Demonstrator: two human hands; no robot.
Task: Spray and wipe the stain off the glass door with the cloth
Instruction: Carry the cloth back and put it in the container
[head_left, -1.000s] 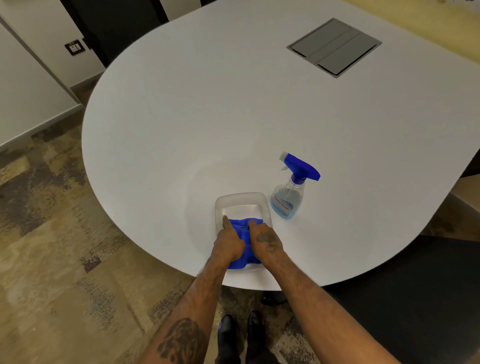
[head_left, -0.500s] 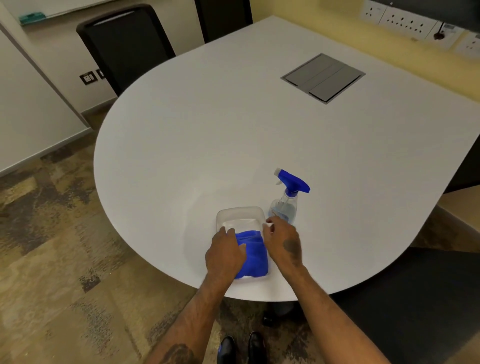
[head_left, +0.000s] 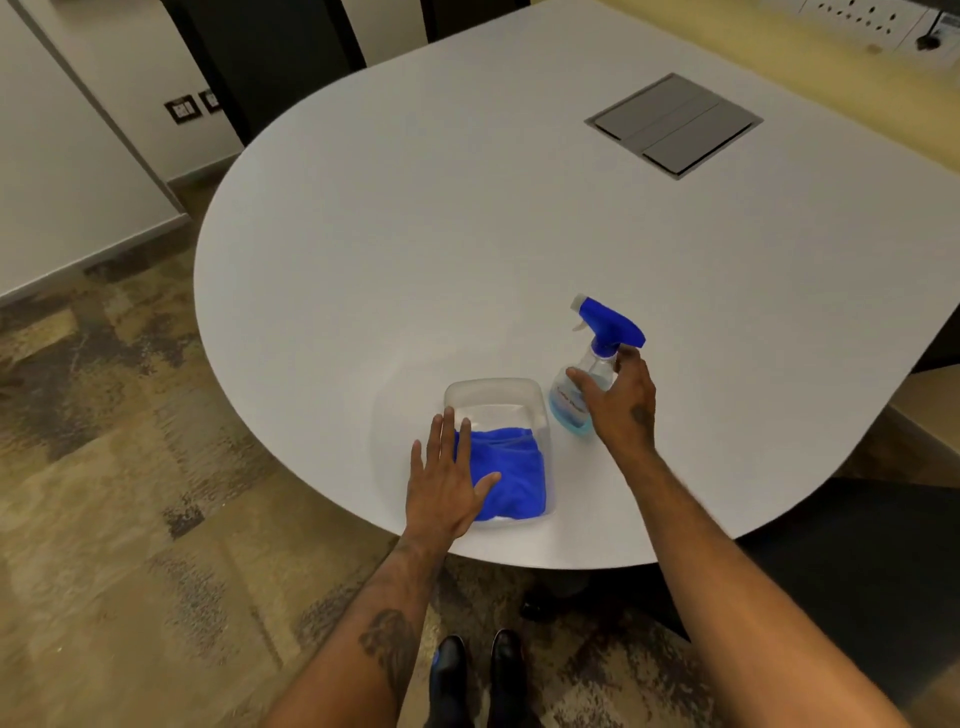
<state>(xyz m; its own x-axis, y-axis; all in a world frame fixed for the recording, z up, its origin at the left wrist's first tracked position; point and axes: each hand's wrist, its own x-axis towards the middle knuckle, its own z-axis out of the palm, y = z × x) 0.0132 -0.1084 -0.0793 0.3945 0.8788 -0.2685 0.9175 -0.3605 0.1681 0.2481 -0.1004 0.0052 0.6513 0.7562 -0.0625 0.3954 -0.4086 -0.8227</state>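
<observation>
A folded blue cloth (head_left: 511, 475) lies in a clear plastic tray (head_left: 491, 392) near the front edge of the white table (head_left: 467, 234). My left hand (head_left: 447, 486) rests flat on the cloth's left side, fingers spread. Just right of the tray stands a clear spray bottle (head_left: 569, 402) with a blue trigger head. My right hand (head_left: 621, 400) curls around the bottle's neck and body, thumb on the left side and fingers behind. No glass door is in view.
A grey cable hatch (head_left: 672, 124) is set into the table at the back right. A black chair (head_left: 270, 57) stands behind the table. Wall sockets (head_left: 862, 21) line the yellow wall. My black shoes (head_left: 478, 675) stand on patterned carpet.
My right hand left the cloth and moved right and forward to the spray bottle. My left hand opened flat on the cloth. The view lifted slightly.
</observation>
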